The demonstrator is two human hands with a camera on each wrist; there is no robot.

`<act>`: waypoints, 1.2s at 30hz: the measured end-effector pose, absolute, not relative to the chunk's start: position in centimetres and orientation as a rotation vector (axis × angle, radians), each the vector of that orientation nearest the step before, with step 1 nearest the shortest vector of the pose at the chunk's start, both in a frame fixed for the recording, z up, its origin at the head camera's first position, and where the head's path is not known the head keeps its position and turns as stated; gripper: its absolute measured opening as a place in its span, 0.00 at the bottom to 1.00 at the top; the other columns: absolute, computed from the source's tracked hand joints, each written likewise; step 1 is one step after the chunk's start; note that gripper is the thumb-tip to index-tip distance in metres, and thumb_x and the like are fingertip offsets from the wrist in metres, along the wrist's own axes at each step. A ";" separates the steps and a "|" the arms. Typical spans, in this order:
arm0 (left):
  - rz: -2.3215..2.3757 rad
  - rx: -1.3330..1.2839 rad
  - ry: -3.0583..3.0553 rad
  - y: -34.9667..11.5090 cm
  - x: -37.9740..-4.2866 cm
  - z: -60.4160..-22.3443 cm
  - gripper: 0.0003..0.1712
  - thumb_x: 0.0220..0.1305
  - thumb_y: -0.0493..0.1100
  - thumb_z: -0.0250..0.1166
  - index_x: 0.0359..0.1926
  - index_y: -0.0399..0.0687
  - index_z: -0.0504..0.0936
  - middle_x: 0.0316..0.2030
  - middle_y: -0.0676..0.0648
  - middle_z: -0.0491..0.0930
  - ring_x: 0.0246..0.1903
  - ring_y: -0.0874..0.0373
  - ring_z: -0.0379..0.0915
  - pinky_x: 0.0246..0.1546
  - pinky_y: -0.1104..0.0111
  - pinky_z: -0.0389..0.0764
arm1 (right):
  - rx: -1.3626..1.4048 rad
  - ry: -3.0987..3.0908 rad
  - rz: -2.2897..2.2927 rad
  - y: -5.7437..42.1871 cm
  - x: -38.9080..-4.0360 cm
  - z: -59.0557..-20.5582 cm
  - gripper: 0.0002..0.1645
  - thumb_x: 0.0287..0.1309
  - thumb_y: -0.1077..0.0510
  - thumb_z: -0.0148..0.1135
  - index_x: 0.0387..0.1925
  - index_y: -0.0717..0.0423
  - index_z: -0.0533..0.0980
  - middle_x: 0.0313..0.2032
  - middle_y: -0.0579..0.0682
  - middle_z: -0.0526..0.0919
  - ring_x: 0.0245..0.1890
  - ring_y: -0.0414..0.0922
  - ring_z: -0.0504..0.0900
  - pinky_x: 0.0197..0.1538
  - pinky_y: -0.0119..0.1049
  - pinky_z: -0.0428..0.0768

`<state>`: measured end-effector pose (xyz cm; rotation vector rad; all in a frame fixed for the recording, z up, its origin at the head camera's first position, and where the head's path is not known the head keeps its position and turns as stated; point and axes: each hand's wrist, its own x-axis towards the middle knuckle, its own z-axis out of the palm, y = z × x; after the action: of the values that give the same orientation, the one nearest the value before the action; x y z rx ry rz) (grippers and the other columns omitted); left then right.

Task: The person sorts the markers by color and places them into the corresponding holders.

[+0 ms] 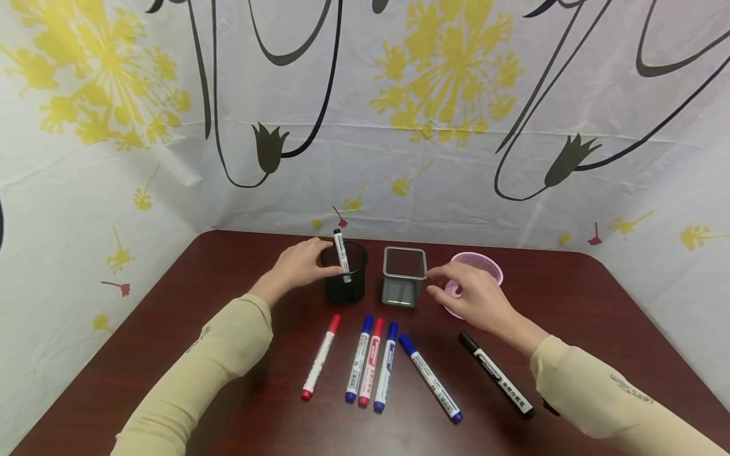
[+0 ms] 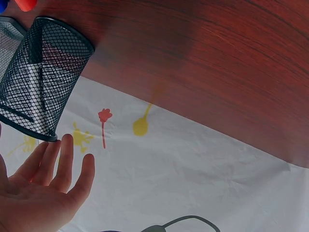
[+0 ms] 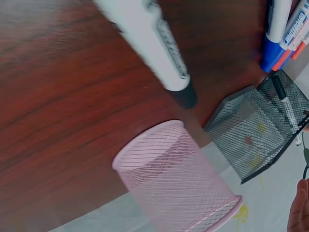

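Note:
My left hand (image 1: 299, 263) is at the left of the black mesh pen cup (image 1: 346, 292), thumb and fingers spread by its rim. In the left wrist view its fingers (image 2: 63, 164) are loosely extended, fingertips right at the rim. A black-capped whiteboard marker (image 1: 342, 253) leans upright inside that cup. My right hand (image 1: 476, 294) hovers over the pink mesh pen cup (image 1: 479, 258), partly hiding it, fingers loosely bent. Its fingertips point at the grey square mesh holder (image 1: 401, 292), near its right edge. In the right wrist view the pink cup (image 3: 178, 179) shows without this hand.
On the dark wood table (image 1: 256, 411) lie a red marker (image 1: 321, 358), a red and two blue markers side by side (image 1: 371, 362), another blue marker (image 1: 430, 378) and a black one (image 1: 496, 373) below the right forearm. Patterned cloth (image 1: 353, 177) hangs behind.

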<state>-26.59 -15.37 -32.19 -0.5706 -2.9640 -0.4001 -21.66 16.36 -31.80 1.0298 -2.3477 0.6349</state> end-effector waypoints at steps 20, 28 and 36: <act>-0.395 -0.574 -2.963 -15.4 -26.7 -32.3 0.40 0.51 0.63 0.60 0.57 0.40 0.69 0.49 0.42 0.71 0.44 0.50 0.69 0.42 0.57 0.70 | 1.143 -2.308 0.531 22.1 -19.1 -34.7 0.17 0.38 0.59 0.68 0.35 0.45 0.77 0.32 0.37 0.78 0.30 0.35 0.76 0.32 0.26 0.69; -0.401 -0.568 -2.965 -15.4 -26.7 -32.3 0.40 0.51 0.63 0.60 0.57 0.40 0.69 0.49 0.42 0.70 0.44 0.50 0.69 0.42 0.57 0.70 | 1.215 -2.297 0.501 24.0 -18.1 -35.8 0.17 0.39 0.60 0.67 0.37 0.48 0.78 0.36 0.37 0.77 0.36 0.36 0.76 0.38 0.28 0.70; -0.391 -0.562 -2.971 -15.4 -26.6 -32.2 0.41 0.51 0.64 0.59 0.58 0.41 0.68 0.50 0.42 0.70 0.44 0.51 0.69 0.43 0.57 0.70 | 1.289 -2.361 0.465 26.1 -17.1 -37.6 0.10 0.49 0.56 0.60 0.36 0.47 0.78 0.37 0.35 0.76 0.38 0.32 0.75 0.38 0.25 0.70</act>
<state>-26.61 -15.35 -32.21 -0.5624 -2.9712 -0.3909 -17.11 26.10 -37.58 1.2887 -2.3606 0.4653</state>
